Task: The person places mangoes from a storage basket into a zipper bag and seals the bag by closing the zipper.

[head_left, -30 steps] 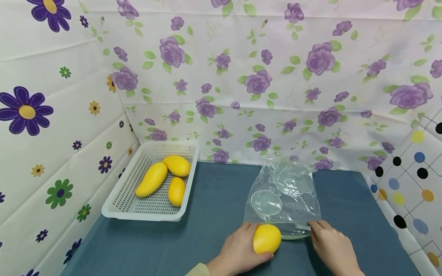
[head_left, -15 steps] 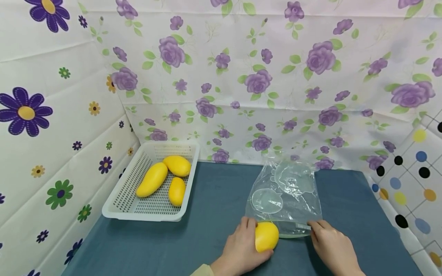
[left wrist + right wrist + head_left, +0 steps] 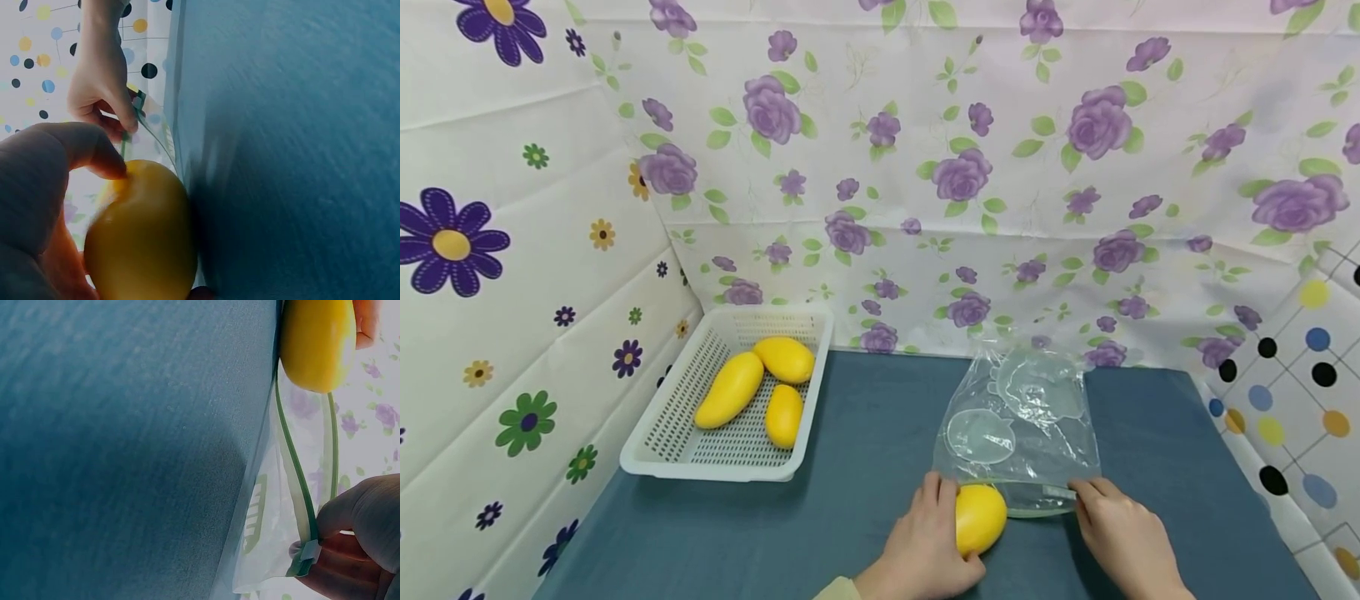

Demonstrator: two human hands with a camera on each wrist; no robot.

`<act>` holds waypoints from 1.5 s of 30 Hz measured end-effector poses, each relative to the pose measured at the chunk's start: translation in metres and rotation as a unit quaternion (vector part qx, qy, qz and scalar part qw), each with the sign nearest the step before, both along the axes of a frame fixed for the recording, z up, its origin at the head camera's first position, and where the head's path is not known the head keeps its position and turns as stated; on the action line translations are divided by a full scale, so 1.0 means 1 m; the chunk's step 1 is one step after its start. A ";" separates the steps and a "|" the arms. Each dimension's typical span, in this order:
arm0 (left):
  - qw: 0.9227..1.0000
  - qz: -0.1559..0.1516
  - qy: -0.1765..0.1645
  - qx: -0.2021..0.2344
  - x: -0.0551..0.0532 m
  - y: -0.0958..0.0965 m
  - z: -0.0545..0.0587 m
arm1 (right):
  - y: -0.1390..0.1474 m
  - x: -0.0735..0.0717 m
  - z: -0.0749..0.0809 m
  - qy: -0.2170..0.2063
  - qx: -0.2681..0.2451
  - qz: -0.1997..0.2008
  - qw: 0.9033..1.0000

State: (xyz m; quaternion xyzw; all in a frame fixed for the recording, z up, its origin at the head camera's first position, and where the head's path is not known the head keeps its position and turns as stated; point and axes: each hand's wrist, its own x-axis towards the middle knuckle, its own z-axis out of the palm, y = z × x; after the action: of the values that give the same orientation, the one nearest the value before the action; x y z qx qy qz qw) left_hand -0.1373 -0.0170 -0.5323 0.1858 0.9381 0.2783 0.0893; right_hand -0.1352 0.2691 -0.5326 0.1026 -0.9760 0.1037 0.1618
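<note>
A yellow mango (image 3: 982, 517) lies in my left hand (image 3: 928, 537), at the left part of the mouth of a clear slider bag (image 3: 1045, 450). My left fingers curl over its far side and the thumb lies at its near side. The left wrist view shows the mango (image 3: 144, 237) close up, low beside the table cloth. With thumb and fingers my right hand (image 3: 1123, 533) pinches the right corner of the bag's mouth. In the right wrist view the slider (image 3: 310, 551) sits at these fingertips, and the green-edged lips of the bag stand apart, the mango between their far ends.
A white perforated basket (image 3: 707, 473) stands at the back left, holding a long mango (image 3: 730, 390), another mango (image 3: 785, 360) and a smaller one (image 3: 784, 417). Blue cloth (image 3: 865, 433) covers the table. Flowered sheets (image 3: 880, 167) rise behind and at the left.
My left hand has shifted slightly with the mango at the bag's mouth, and its thumb has slid down the near side of the fruit. My right hand keeps its pinch on the corner.
</note>
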 end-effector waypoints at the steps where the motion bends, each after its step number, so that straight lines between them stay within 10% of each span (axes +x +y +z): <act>1: 1.000 -0.003 -0.005 0.002 0.000 -0.001 0.001 | 0.000 0.000 0.000 0.001 0.000 0.001 1.000; 13: 0.997 0.006 0.074 0.023 0.004 0.003 -0.001 | -0.001 0.001 0.002 0.022 0.001 0.012 1.000; 28: 0.999 -0.021 0.027 0.010 0.004 0.004 0.005 | -0.002 0.002 0.003 0.039 0.000 0.016 0.999; 45: 0.994 -0.024 0.103 -0.012 0.005 0.016 0.002 | -0.002 0.001 0.004 0.076 -0.003 0.030 0.997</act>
State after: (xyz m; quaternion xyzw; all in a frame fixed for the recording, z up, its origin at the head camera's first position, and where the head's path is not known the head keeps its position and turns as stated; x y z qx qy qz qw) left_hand -0.1321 -0.0012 -0.5307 0.2353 0.9408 0.2438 0.0011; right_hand -0.1338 0.2667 -0.5285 0.1388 -0.9570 0.1038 0.2328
